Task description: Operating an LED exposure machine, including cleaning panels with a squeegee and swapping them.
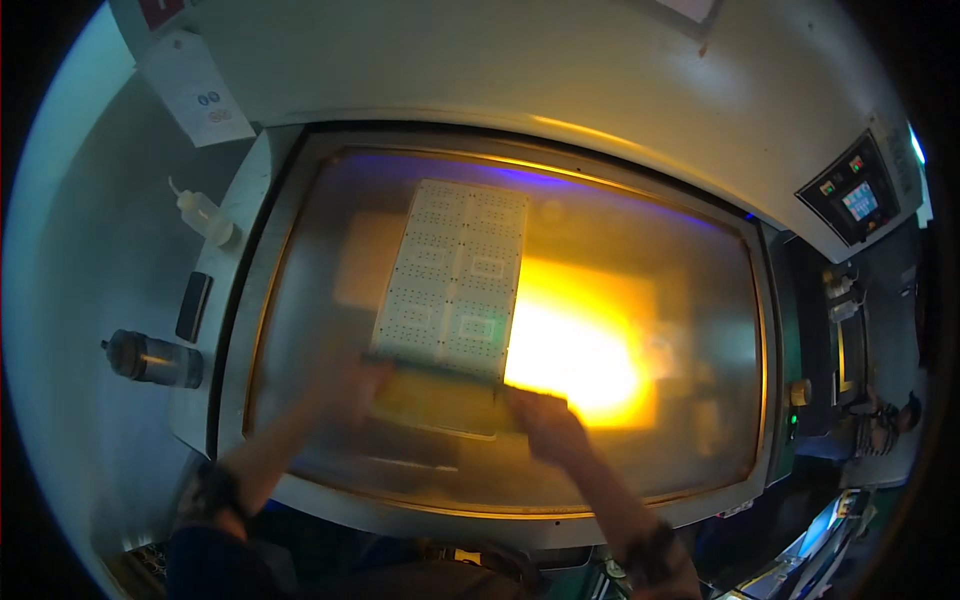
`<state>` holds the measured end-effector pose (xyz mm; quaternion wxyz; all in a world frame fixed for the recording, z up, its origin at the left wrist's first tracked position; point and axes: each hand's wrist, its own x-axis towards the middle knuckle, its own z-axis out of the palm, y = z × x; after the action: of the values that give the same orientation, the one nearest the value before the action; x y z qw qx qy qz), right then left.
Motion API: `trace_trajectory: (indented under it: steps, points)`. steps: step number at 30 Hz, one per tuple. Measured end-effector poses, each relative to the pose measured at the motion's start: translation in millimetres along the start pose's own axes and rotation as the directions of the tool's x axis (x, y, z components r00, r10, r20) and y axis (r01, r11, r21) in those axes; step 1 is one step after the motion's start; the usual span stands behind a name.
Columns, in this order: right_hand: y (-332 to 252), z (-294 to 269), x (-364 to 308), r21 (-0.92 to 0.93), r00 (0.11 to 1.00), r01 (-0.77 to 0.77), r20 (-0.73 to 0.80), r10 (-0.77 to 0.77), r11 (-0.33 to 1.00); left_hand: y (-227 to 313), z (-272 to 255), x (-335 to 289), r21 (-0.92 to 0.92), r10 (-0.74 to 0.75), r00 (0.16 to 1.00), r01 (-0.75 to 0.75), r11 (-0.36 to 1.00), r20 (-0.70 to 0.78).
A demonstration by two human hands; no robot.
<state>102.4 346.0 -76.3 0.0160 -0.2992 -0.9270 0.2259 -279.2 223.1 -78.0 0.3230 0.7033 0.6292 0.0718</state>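
Note:
A pale rectangular panel (455, 275), patterned with rows of small dark dots, is over the framed translucent bed (690, 300) of a machine. A dark line (430, 368) runs along its near edge. My left hand (350, 388), blurred by motion, is at the near left corner with its fingers closed on the edge. My right hand (548, 425) is closed at the near right corner. A yellowish rectangular patch (435, 402) lies just below that edge, between my hands; I cannot tell whether it is a sheet or a reflection.
Bright yellow light (580, 345) glows right of the panel. On the left ledge are a squeeze bottle (205, 217), a dark flat block (194, 307) and a dark clear bottle (152, 360). A control screen (859, 200) is at right. Another person (885, 425) is at the far right.

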Motion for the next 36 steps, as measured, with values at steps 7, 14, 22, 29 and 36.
trace_trajectory:
  steps: [7, 14, 22, 29, 36]
  points:
    - [-93.5, 36.3, -175.3, -0.131, 0.998, -0.037, 0.047, 0.044, 0.991, 120.3, 81.6, -144.2, 0.404, -0.093, 0.983, 0.020, 0.914, 0.160]
    - [-27.1, 16.2, -62.1, -0.181, 0.995, 0.046, -0.078, -0.060, 0.982, 61.5, 32.9, -53.8, 0.362, -0.013, 0.995, 0.047, 0.931, -0.096]
    - [142.0, -51.6, 215.4, -0.353, 0.983, -0.100, -0.179, 0.037, 0.930, -35.1, -106.5, 227.6, 0.418, -0.070, 0.952, 0.197, 0.887, -0.299]
    - [229.0, -89.0, 383.5, -0.358, 0.968, -0.107, -0.250, 0.015, 0.927, -71.3, -204.9, 332.1, 0.424, -0.142, 0.953, 0.249, 0.871, -0.269]
    - [229.9, -48.5, 352.5, -0.403, 0.924, -0.011, -0.354, -0.145, 0.915, -109.4, -158.9, 325.8, 0.354, -0.110, 0.884, 0.293, 0.888, -0.455]
